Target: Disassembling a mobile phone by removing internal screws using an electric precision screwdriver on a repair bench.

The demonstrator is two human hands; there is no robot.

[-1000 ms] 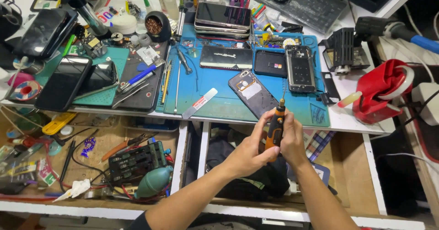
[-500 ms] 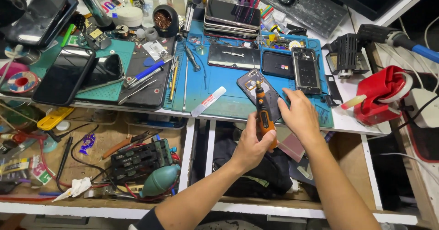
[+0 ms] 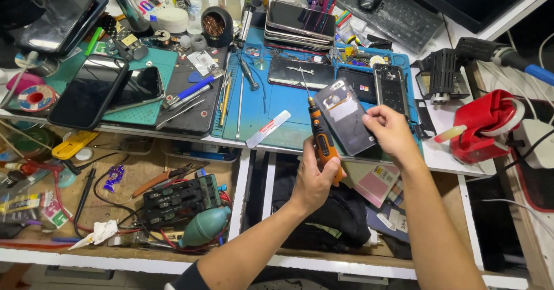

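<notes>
Gripping driver and phone at the surface edge

Your left hand (image 3: 314, 177) is clenched around the orange electric screwdriver (image 3: 322, 140), tip up. Your right hand (image 3: 392, 131) pinches the phone back panel (image 3: 345, 117) over the blue mat (image 3: 271, 105), just beside the driver.

One head cam, looking steeply down & fwd over the bench (image 3: 277, 102); hands close below, no 2nd view.
</notes>
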